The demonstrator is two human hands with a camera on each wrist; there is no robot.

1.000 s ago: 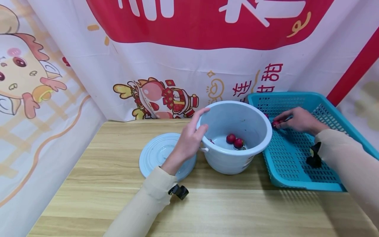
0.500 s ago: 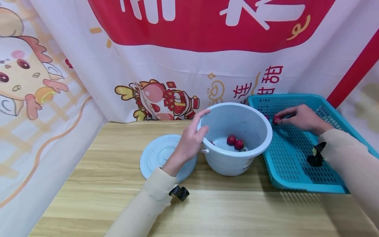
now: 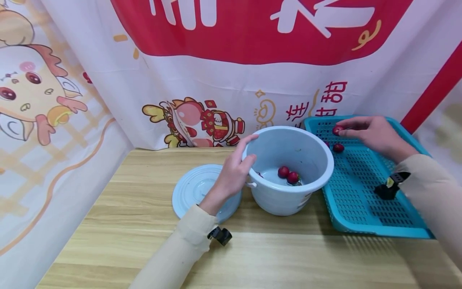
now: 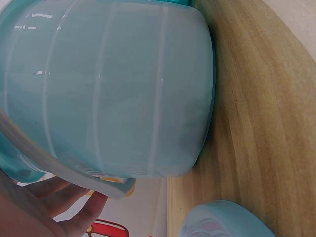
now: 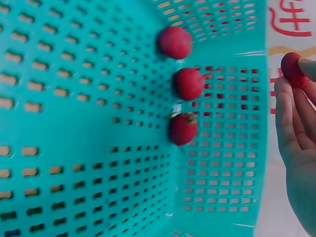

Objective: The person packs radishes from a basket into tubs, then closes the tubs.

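the left arm (image 3: 173, 253), sleeved to the wrist, slants forward and to the right from the bottom of the head view; its left hand (image 3: 232, 172) grips, thumb apart from the index finger, with more fingers (image 4: 86, 215) showing side by side in the left wrist view. the right arm (image 3: 431, 196), also sleeved, enters from the right, and the right hand (image 3: 384, 137) pinches between thumb and fingertips, pointing left.

The left forearm (image 3: 180, 245) partly hides the lid (image 3: 193, 186), the right sleeve (image 3: 429, 190) part of the basket (image 3: 379, 230)
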